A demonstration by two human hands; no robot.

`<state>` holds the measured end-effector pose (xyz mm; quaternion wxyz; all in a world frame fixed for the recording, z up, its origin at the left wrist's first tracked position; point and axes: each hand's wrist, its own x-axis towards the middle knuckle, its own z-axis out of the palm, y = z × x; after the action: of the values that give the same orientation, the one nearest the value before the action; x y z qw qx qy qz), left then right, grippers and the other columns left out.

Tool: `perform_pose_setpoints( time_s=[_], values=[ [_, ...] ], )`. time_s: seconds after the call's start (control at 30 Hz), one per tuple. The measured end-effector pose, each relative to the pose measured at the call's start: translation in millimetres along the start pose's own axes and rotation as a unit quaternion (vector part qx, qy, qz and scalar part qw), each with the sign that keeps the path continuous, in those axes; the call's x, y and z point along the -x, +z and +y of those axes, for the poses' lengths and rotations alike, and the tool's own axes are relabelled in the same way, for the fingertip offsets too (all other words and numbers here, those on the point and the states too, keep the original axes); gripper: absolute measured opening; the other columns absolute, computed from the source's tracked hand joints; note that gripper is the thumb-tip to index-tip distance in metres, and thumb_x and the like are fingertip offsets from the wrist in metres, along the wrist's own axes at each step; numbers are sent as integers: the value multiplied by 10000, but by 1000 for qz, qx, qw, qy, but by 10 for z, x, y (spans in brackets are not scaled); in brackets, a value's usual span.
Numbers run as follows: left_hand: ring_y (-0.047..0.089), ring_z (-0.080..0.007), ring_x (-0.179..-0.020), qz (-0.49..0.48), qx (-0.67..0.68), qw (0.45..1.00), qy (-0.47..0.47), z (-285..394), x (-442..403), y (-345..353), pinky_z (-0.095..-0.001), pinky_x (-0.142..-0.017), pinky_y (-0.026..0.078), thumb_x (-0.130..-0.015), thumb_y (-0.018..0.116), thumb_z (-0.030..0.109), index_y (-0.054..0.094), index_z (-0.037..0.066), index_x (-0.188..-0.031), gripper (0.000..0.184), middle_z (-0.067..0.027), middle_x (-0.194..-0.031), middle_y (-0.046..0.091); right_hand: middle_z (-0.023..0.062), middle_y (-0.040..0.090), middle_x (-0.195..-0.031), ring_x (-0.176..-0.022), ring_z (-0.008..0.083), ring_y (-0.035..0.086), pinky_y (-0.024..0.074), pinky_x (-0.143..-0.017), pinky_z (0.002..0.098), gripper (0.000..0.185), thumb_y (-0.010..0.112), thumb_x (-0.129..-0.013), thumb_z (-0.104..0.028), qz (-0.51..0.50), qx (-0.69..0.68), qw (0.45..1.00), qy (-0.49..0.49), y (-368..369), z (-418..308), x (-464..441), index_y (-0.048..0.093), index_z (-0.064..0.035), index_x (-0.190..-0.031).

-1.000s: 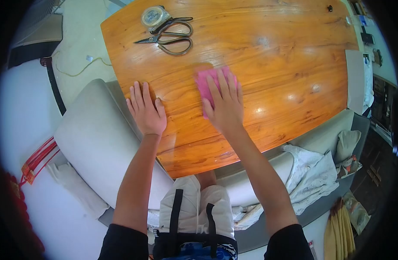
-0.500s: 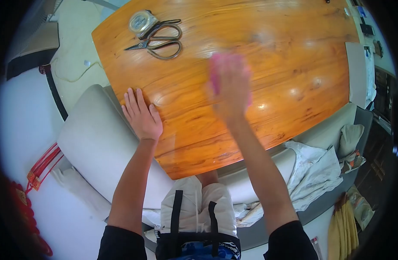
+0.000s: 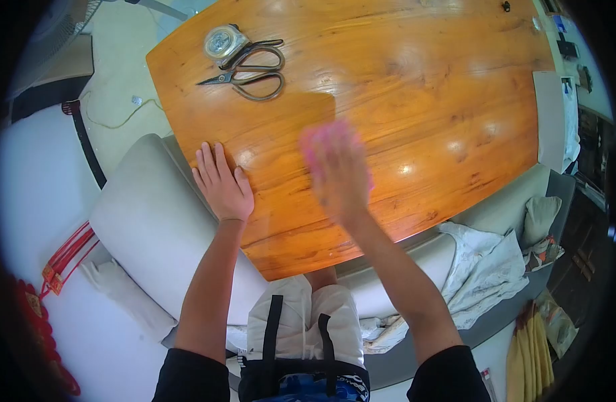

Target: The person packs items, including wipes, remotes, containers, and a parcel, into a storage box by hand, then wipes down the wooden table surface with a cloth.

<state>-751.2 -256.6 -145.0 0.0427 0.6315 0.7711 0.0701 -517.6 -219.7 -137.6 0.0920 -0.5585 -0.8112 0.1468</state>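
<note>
A pink cloth [image 3: 312, 141] lies under my right hand [image 3: 341, 175], pressed against the glossy wooden table [image 3: 428, 100]. Both cloth and hand are blurred by motion, and most of the cloth is hidden beneath the palm and fingers. My left hand [image 3: 225, 186] rests flat at the table's left edge, fingers stretched out, holding nothing. Beyond it, near the far left edge, lie black-handled scissors [image 3: 222, 78] with their blades pointing left. A tape measure [image 3: 222, 43] sits against the scissors' upper handle.
A pale grey sofa [image 3: 150, 201] curves around the table's near side, with crumpled white fabric [image 3: 485, 264] on its seat to the right. A grey board [image 3: 550, 120] stands by the right table edge. A fan [image 3: 56, 37] shows at upper left.
My right hand has moved the pink cloth toward me and slightly left across the tabletop. My left hand stays in place on the table edge. The view has shifted slightly.
</note>
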Motion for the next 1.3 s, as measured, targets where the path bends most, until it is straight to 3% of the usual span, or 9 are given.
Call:
perform_pose_setpoints(
  time_s=[0.1, 0.37, 0.53, 0.67, 0.8, 0.9, 1.0, 1.17, 1.3],
  values=[
    [232, -398, -1479, 0, 4, 1000, -4, 13, 1, -5, -550, -1201, 140, -961, 404, 250, 349, 46, -1509, 588, -190, -1599, 279, 164, 335, -1562, -1471, 387, 267, 251, -1172, 549, 624, 574, -929, -272, -72, -85, 985, -131, -119, 18, 226, 378, -102, -1497],
    [237, -387, -1478, -7, 6, 1000, -11, 21, 2, -28, -549, -1200, 146, -960, 406, 248, 350, 54, -1512, 588, -189, -1599, 278, 164, 316, -1572, -1471, 398, 253, 224, -1191, 552, 627, 556, -942, -277, 112, 43, 977, 174, -46, 368, -285, 361, -122, -1517],
    [239, -386, -1478, 4, 1, 1000, -2, 12, 2, -2, -551, -1199, 151, -957, 409, 244, 354, 50, -1508, 587, -192, -1596, 283, 141, 380, -1548, -1458, 363, 300, 246, -1190, 524, 629, 577, -914, -241, -29, -75, 996, -37, 131, -584, 367, 383, -140, -1504],
    [239, -384, -1478, 4, 4, 1000, -2, 20, 2, 5, -552, -1198, 152, -957, 413, 240, 352, 47, -1508, 586, -193, -1592, 287, 132, 436, -1513, -1439, 329, 347, 280, -1164, 517, 626, 595, -913, -233, -125, -61, 968, -211, 15, -201, 569, 391, -146, -1499],
    [241, -381, -1478, -4, 13, 1000, -9, 46, -4, -41, -553, -1198, 152, -957, 421, 222, 346, 44, -1508, 584, -194, -1592, 285, 190, 358, -1556, -1442, 407, 311, 270, -1168, 530, 608, 569, -957, -261, 12, 55, 988, 142, -236, 761, 285, 373, -86, -1505],
    [247, -380, -1476, 3, 4, 1000, -2, 31, -7, -12, -553, -1197, 157, -960, 428, 214, 347, 50, -1509, 579, -187, -1593, 287, 211, 327, -1564, -1452, 433, 274, 233, -1191, 540, 661, 580, -949, -277, 121, 57, 967, 217, -230, 680, 345, 328, -75, -1526],
    [249, -379, -1475, 16, -2, 1000, 2, 14, 9, 19, -553, -1197, 163, -964, 430, 222, 353, 54, -1508, 574, -179, -1592, 294, 185, 334, -1569, -1460, 408, 279, 203, -1201, 562, 653, 616, -910, -240, 71, -27, 983, 166, -17, -38, 771, 386, -91, -1503],
    [246, -362, -1482, 17, 8, 1000, -3, -10, -10, 49, -544, -1204, 155, -954, 449, 247, 356, 74, -1512, 591, -167, -1599, 289, 143, 368, -1557, -1463, 360, 295, 228, -1188, 565, 636, 664, -869, -207, -164, -100, 967, -166, -216, 55, 1271, 441, -127, -1458],
    [243, -347, -1487, 20, 6, 1000, -3, -31, -3, 56, -539, -1208, 147, -948, 462, 257, 364, 84, -1507, 593, -159, -1599, 294, 171, 346, -1566, -1459, 397, 285, 241, -1170, 576, 615, 631, -898, -206, 47, -16, 994, 99, -347, 984, 922, 432, -101, -1469]
  ],
)
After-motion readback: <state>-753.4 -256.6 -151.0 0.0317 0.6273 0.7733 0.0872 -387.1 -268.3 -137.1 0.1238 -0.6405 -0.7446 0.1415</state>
